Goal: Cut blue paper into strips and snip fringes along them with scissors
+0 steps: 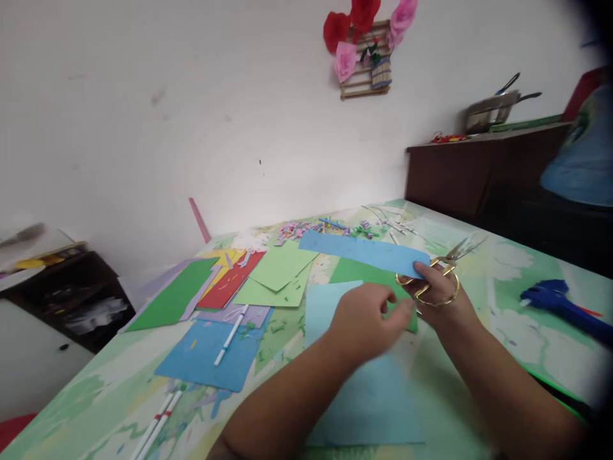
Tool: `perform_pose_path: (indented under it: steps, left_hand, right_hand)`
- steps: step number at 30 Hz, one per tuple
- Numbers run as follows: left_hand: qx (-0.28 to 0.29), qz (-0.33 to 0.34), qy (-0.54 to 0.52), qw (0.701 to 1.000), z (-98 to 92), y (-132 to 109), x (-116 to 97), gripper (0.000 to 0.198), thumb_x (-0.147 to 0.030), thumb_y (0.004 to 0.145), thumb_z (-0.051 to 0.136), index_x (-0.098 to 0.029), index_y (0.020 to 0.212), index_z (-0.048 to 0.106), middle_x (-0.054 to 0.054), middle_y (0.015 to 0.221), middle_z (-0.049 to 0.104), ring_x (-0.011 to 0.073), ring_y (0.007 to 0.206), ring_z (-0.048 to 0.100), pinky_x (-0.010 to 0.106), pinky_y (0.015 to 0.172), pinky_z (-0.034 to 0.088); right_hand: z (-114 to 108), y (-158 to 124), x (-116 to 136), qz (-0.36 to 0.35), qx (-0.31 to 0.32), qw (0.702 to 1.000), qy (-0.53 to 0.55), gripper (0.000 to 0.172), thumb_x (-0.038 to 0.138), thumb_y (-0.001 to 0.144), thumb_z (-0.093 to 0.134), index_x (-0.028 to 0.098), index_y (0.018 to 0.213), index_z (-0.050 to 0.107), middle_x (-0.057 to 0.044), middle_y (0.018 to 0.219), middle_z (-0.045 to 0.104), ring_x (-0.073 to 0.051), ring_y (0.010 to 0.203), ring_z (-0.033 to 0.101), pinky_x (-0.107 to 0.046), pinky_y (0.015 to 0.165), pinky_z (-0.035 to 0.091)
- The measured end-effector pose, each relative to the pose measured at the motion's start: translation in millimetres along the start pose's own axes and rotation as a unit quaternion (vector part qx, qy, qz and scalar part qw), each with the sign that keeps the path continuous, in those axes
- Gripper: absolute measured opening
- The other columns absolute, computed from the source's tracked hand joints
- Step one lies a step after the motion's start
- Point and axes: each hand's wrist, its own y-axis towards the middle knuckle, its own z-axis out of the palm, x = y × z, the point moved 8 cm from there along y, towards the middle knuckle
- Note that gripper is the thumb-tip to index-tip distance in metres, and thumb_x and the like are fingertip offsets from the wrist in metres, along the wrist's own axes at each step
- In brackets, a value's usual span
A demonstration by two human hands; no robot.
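My right hand grips a strip of blue paper between thumb and fingers. Gold-handled scissors hang on the same hand, their blades apart and pointing away to the right. My left hand is just left of it, fingers loosely curled, thumb apart and reaching towards the right hand; nothing shows in it. Beneath my left arm lies a light blue sheet. A green sheet lies partly hidden behind my hands.
Coloured sheets, including a red one and a blue one, cover the table's left side. A white pen rests on them. Paper scraps are heaped at the back. A blue glue gun lies at right.
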Motion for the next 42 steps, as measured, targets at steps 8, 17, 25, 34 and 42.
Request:
perform_pose_path:
  steps: [8, 17, 25, 34, 42]
  left_hand:
    - [0.042, -0.233, -0.339, 0.91, 16.0, 17.0, 61.1, 0.018, -0.023, 0.069, 0.045, -0.011, 0.062, 0.055, 0.003, 0.053, 0.051, 0.0096, 0.047, 0.048, 0.025, 0.05, 0.042]
    - [0.137, -0.253, -0.507, 0.813, 29.1, 11.9, 64.9, 0.039, -0.046, 0.062, 0.054, -0.007, 0.063, 0.058, 0.006, 0.061, 0.058, 0.0118, 0.048, 0.054, 0.025, 0.045, 0.041]
    - [-0.033, -0.235, -0.492, 0.838, 13.6, 16.8, 75.4, 0.026, -0.035, 0.067, 0.06, -0.009, 0.067, 0.057, 0.003, 0.062, 0.058, 0.0092, 0.056, 0.055, 0.026, 0.059, 0.044]
    - [-0.179, -0.232, -0.364, 0.884, -35.6, 9.7, 65.8, 0.029, -0.042, 0.071, 0.051, -0.014, 0.069, 0.058, -0.002, 0.053, 0.05, 0.0073, 0.05, 0.046, 0.021, 0.055, 0.039]
    - [-0.078, -0.263, -0.176, 0.946, -24.6, 0.8, 52.8, 0.037, -0.052, 0.072, 0.041, -0.02, 0.059, 0.054, -0.004, 0.046, 0.042, 0.0105, 0.052, 0.042, 0.022, 0.057, 0.034]
  right_hand:
    - [-5.3, 1.7, -15.2, 0.026, -0.008, 1.0, -0.005, 0.019, 0.034, 0.064, 0.064, 0.019, 0.067, 0.052, 0.001, 0.058, 0.053, -0.014, 0.054, 0.051, -0.028, 0.051, 0.042]
    - [-13.3, 3.0, -3.5, -0.016, 0.013, 0.997, -0.072, 0.02, 0.034, 0.064, 0.065, 0.02, 0.064, 0.051, 0.002, 0.057, 0.052, -0.013, 0.054, 0.049, -0.028, 0.052, 0.04]
    - [-20.5, -2.7, 10.9, -0.042, -0.075, 0.987, -0.138, 0.028, 0.045, 0.073, 0.049, 0.021, 0.06, 0.045, 0.003, 0.053, 0.045, -0.013, 0.054, 0.045, -0.027, 0.053, 0.038]
    - [50.9, -39.9, -12.3, 0.007, 0.13, 0.935, -0.331, 0.035, 0.052, 0.073, 0.045, 0.019, 0.059, 0.044, 0.004, 0.05, 0.042, -0.011, 0.048, 0.039, -0.024, 0.045, 0.029]
    - [67.0, -52.3, -9.5, -0.029, 0.181, 0.919, -0.349, 0.037, 0.053, 0.079, 0.031, 0.02, 0.064, 0.041, 0.001, 0.057, 0.044, -0.013, 0.053, 0.042, -0.026, 0.049, 0.032]
